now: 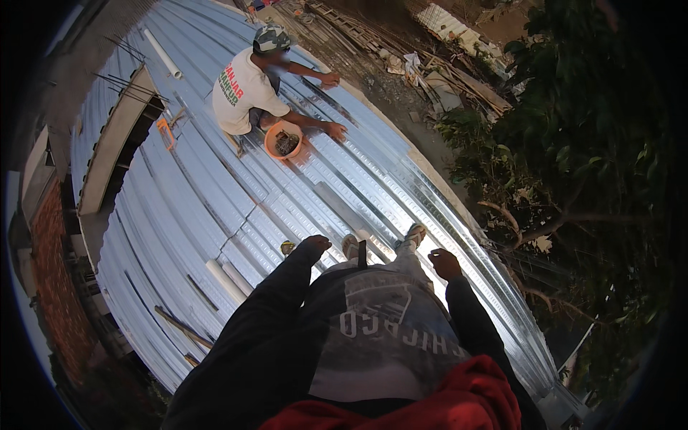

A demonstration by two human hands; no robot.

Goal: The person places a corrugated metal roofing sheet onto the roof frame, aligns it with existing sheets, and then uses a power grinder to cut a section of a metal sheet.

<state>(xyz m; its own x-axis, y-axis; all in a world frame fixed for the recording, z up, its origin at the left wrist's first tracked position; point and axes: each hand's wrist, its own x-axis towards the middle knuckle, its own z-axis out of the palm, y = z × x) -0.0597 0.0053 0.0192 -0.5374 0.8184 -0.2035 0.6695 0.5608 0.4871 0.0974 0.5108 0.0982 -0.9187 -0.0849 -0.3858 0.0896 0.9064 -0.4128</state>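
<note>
Ribbed, glossy metal decking (172, 215) lies beneath the person's feet (415, 233), its long axis running upper left to lower right. A crouching co-worker (240, 93) has a round orange bucket (270, 144) alongside. Left hand (317, 244) and right hand (446, 264) hang above the decking, fingers curled; whether either grasps anything cannot be told.

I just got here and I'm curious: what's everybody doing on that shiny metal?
One person is standing on the ridged metal sheets. Their left hand and right hand are loosely curled, and I can't tell if either holds anything. A small yellow thing is beside the left hand. Farther ahead, a co-worker is down low on the sheets, arms stretched out over the metal, with an orange bucket of dark stuff close by.
</note>
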